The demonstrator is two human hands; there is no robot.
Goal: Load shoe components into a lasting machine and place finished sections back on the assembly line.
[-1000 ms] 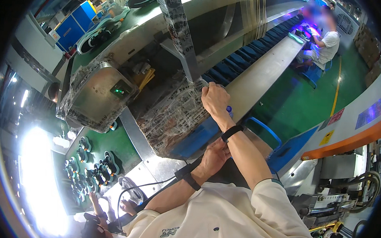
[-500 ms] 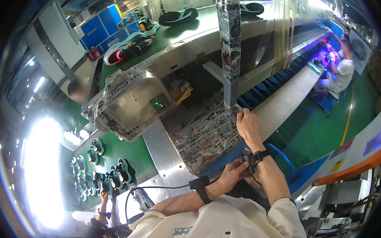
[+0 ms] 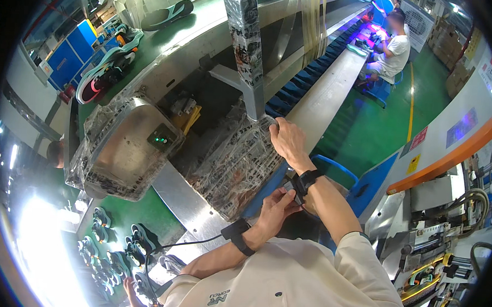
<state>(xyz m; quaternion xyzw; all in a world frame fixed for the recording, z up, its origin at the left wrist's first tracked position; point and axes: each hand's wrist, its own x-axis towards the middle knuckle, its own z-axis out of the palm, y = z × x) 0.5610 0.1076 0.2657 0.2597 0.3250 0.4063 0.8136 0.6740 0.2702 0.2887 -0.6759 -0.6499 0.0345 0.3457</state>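
My left hand (image 3: 275,211) reaches across my body, fingers and thumb pinched on the small black device (image 3: 298,186) strapped to my right wrist. My right hand (image 3: 288,141) lies at the corner of a box-like machine part wrapped in printed clear plastic (image 3: 231,169), beside the foot of a wrapped metal post (image 3: 244,49). Its fingers are bent over that edge; their tips are partly hidden. Around my left wrist sits another black strapped device (image 3: 235,230), with a black cable running off to the left.
A wrapped metal housing with green lights (image 3: 130,154) stands left. Shoes lie on the green conveyor (image 3: 168,37) and at lower left (image 3: 137,245), near another person's hand (image 3: 130,291). A co-worker (image 3: 393,50) sits far right along the line. Machinery with an orange edge (image 3: 448,181) stands right.
The view has turned to the right, so the scene shifts left in the picture. My left hand stays at the right wrist's device, and my right hand stays at the wrapped corner.
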